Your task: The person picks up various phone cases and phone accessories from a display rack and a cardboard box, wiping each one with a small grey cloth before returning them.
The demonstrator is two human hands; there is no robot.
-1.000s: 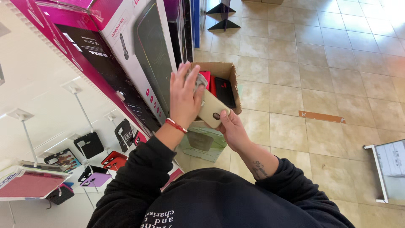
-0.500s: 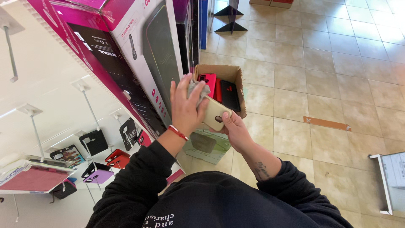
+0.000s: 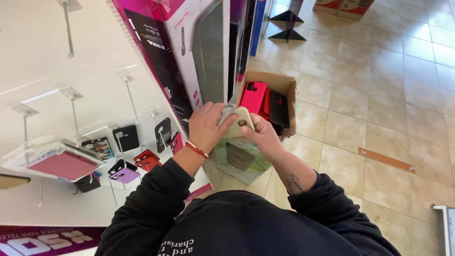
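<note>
**Both hands on a beige phone case above an open carton**

Nearest the camera, black sleeves lead up to the hands. The right hand (image 3: 263, 135) grips a beige phone case (image 3: 239, 124) from its right side, thumb laid across the back beside the dark round hole. The left hand (image 3: 206, 124), a red bracelet (image 3: 196, 150) at its wrist, curls its fingers over the case's left end and presses a grey cloth (image 3: 226, 112) against it. The case is held in the air, just above a pale green box (image 3: 239, 161) on the tiled floor. Beyond the hands stands an open cardboard box (image 3: 284, 85) holding a pink phone case (image 3: 253, 96) and a black phone case (image 3: 278, 109) upright. To the left, a white display wall (image 3: 95, 85) carries hooks with hanging phone cases.
</note>
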